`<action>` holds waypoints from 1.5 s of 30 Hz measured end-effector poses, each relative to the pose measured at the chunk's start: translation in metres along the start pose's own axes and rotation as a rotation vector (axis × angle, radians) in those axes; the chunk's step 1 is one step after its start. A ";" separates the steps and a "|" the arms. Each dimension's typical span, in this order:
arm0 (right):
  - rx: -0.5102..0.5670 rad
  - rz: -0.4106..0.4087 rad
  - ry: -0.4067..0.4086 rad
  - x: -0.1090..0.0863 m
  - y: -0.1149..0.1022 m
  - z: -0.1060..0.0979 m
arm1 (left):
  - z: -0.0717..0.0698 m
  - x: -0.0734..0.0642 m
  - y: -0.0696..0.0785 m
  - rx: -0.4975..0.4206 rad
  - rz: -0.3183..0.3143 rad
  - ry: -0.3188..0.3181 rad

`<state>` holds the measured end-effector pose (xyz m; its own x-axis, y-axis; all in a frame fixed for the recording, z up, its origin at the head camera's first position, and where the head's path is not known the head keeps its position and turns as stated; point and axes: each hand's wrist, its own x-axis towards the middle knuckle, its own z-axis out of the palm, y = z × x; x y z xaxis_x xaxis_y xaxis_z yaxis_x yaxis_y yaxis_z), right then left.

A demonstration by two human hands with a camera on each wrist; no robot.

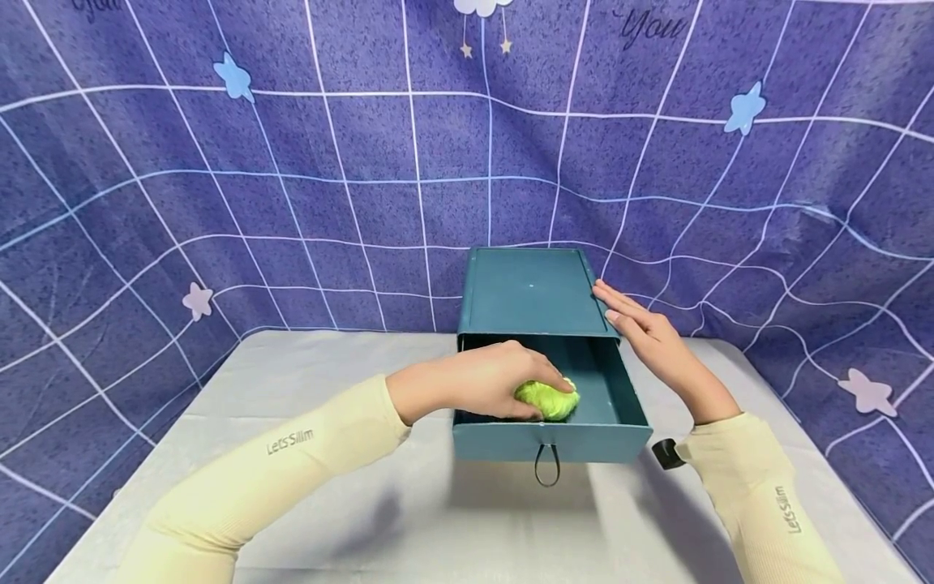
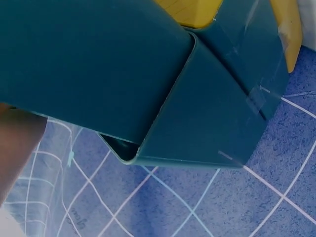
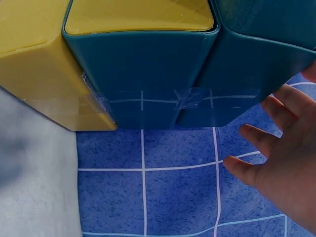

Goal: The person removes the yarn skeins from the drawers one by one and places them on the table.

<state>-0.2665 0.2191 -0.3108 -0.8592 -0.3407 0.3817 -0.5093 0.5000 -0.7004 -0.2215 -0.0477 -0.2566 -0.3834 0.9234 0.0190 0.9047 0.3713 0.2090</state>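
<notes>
A teal drawer point(image 1: 613, 381) stands pulled out of its teal cabinet point(image 1: 536, 292), a black loop handle point(image 1: 547, 466) on its front. Inside it, toward the front, lies a soft lime-green bundle point(image 1: 549, 400); its exact kind is not clear. My left hand point(image 1: 503, 377) reaches in over the drawer's left side and grips the bundle, fingers over the top and thumb at the near side. In the left wrist view the drawer wall hides most of that hand. My right hand point(image 1: 645, 328) rests with straight fingers against the cabinet's upper right side.
Below the top cabinet, the right wrist view shows another teal unit point(image 3: 138, 74) with a yellow front and a yellow unit point(image 3: 44, 69), joined by clear tape. A white cloth point(image 1: 321, 365) covers the table. A blue-purple grid curtain point(image 1: 365, 146) hangs behind.
</notes>
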 end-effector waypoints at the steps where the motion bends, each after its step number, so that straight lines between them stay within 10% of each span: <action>1: -0.001 -0.001 0.002 0.000 0.000 0.000 | -0.001 -0.001 -0.001 -0.002 0.006 0.010; 16: 0.003 0.001 -0.005 0.000 0.000 -0.001 | -0.012 -0.017 -0.005 -0.129 0.027 0.216; 45: -0.011 0.016 0.005 0.002 0.003 -0.002 | -0.051 -0.072 -0.028 -0.720 -0.309 0.688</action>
<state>-0.2697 0.2212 -0.3107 -0.8674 -0.3288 0.3734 -0.4961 0.5139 -0.6998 -0.2285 -0.1292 -0.2139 -0.8068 0.4591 0.3719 0.5113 0.2272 0.8288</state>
